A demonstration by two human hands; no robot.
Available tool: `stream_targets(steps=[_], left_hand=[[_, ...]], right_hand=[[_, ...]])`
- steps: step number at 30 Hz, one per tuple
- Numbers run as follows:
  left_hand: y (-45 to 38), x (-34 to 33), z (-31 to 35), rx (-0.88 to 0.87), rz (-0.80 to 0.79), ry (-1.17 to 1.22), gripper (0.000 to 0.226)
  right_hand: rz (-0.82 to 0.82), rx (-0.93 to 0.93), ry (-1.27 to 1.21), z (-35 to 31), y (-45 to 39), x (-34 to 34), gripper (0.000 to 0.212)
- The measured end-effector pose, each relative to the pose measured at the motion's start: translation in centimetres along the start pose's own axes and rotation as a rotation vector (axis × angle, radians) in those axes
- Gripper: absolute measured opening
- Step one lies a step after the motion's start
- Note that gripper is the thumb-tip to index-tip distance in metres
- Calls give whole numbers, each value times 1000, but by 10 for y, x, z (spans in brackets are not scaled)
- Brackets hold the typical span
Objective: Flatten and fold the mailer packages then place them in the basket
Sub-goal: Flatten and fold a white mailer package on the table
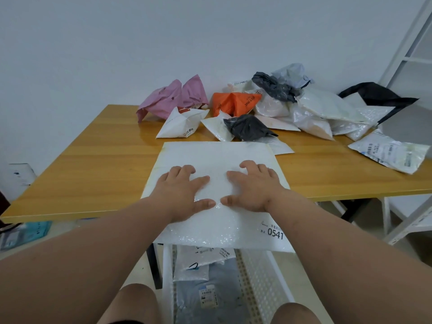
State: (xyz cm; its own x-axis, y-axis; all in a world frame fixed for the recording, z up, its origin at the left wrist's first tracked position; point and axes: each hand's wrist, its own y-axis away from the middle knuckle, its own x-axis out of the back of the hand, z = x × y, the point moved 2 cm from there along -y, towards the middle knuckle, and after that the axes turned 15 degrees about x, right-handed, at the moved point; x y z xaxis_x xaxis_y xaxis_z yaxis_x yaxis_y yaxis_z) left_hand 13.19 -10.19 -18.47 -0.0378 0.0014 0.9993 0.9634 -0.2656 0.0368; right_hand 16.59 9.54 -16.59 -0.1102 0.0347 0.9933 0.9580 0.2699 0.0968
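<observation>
Your white bubble mailer (217, 160) lies flat at the centre of the frame on the wooden table (93, 164), its near edge overhanging the table front (the corner label reading "0541" sits at lower right of the sheet). Your left hand (183, 190) rests palm-down on the mailer left of centre, fingers spread and nearly straight, thumb pointing toward the middle. Your right hand (253, 187) mirrors it just right of centre, palm-down, fingers spread with the tips slightly bent against the surface. The two thumbs nearly meet, a narrow strip of mailer showing between them. Neither hand grips anything; both press flat on the mailer. Directly below the overhanging edge, at lower centre of the frame, the white perforated basket (259, 277) holds several flat mailers. Across the upper centre and upper right of the frame, along the far side of the table, unflattened packages lie in a heap: a pink mailer (168, 99), an orange mailer (236, 104), a dark grey mailer (249, 129) and several white ones.
</observation>
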Motion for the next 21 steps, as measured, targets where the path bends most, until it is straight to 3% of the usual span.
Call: stream_targets(steps=[4, 9, 12, 15, 18, 21], left_hand=[[0, 10, 3, 43, 1, 27, 79], [-12, 17, 0, 108, -180, 58, 79], [-20, 9, -4, 130, -225, -24, 76], [-28, -3, -5, 185, -168, 16, 75], [-31, -7, -2, 161, 3, 53, 68], [-35, -8, 0, 87, 7, 79, 65]], right_hand=[[32, -8, -3, -4, -4, 8, 74], [-66, -84, -323, 5, -14, 5, 86], [-141, -75, -126, -1, -19, -1, 87], [-74, -127, 10, -7, -25, 2, 78], [40, -113, 32, -9, -33, 1, 58], [-20, -92, -49, -2, -34, -15, 61]])
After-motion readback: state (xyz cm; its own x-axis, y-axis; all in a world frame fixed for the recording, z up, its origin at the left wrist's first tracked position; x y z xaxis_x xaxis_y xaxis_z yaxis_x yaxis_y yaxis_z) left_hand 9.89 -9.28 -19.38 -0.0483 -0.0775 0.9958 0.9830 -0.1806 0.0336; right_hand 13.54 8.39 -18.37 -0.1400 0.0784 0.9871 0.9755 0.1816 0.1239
